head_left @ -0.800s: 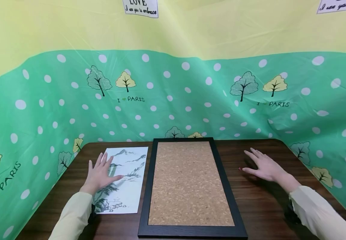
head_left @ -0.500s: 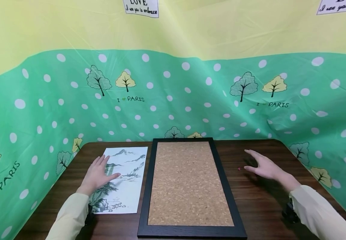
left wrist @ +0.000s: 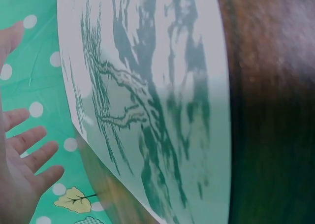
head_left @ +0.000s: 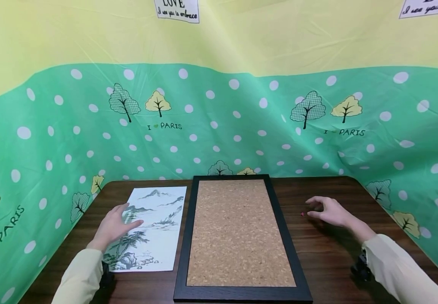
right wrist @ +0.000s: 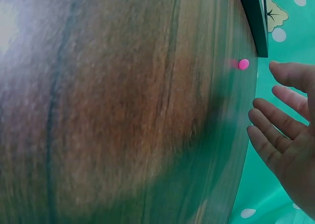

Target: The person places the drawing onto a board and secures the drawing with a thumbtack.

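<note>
My left hand (head_left: 109, 227) hovers with spread fingers over the left edge of a paper sheet (head_left: 162, 247) printed with an ink landscape. In the left wrist view its fingers (left wrist: 38, 156) are apart and nothing lies between them. A small pink pushpin (head_left: 302, 214) sits on the table to the right of the cork board (head_left: 241, 236). Just right of that pin is my right hand (head_left: 330, 211), its fingers bent loosely and its thumb close to the pin. The right wrist view shows the pin (right wrist: 243, 64) apart from the hand (right wrist: 290, 130).
The cork board has a black frame (head_left: 243, 292) and lies in the middle of the dark wooden table (head_left: 329, 270), beside the sheet. A green and yellow patterned cloth (head_left: 219, 97) hangs behind and around the table.
My left hand has slid left and toward me, showing more of the landscape print. The right hand has lowered slightly, its fingers bending from nearly straight toward the pin.
</note>
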A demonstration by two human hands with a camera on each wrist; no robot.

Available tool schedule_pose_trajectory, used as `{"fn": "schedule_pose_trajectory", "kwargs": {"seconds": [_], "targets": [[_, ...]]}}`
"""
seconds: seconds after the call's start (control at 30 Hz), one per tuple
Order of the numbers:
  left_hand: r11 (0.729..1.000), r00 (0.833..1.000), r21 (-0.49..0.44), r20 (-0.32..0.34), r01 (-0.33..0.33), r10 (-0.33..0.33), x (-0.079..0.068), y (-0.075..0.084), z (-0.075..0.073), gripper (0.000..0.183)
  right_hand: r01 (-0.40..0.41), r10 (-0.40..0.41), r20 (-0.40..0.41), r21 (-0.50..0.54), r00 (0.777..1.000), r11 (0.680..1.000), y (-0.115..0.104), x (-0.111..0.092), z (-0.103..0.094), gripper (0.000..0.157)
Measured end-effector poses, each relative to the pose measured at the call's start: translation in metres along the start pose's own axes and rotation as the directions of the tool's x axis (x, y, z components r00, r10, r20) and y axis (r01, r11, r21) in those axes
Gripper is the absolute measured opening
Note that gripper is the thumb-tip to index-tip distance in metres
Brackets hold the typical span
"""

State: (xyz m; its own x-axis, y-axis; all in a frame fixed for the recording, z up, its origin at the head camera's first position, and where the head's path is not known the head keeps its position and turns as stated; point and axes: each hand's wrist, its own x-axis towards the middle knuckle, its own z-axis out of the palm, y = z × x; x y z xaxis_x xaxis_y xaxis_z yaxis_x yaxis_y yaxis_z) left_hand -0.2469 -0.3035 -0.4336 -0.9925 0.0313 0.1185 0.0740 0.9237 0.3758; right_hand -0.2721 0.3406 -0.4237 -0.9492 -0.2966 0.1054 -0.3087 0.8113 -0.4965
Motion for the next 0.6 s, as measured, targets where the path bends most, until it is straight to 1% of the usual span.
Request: {"fn": "schedule_pose_trajectory", "kwargs": {"seconds": [0.23,0.4,0.6], "targets": [[0.995,0.999,-0.091,0.022,0.028,-0.026,-0.003,-0.007,-0.006,0.093,0.005,-0.006,0.018,0.036,1.0,0.999,0.003,0.003,0.004,0.025],[0.989,0.995,-0.116,0.059,0.089,-0.083,-0.005,-0.015,-0.007,0.09,0.019,-0.021,0.033,0.053,0.999,0.998,0.002,0.005,0.008,0.015],[0.98,0.985,-0.125,0.097,0.156,-0.144,-0.006,-0.021,-0.009,0.084,0.045,-0.046,0.039,0.035,0.998,0.998,0.001,0.008,0.011,0.011]]}}
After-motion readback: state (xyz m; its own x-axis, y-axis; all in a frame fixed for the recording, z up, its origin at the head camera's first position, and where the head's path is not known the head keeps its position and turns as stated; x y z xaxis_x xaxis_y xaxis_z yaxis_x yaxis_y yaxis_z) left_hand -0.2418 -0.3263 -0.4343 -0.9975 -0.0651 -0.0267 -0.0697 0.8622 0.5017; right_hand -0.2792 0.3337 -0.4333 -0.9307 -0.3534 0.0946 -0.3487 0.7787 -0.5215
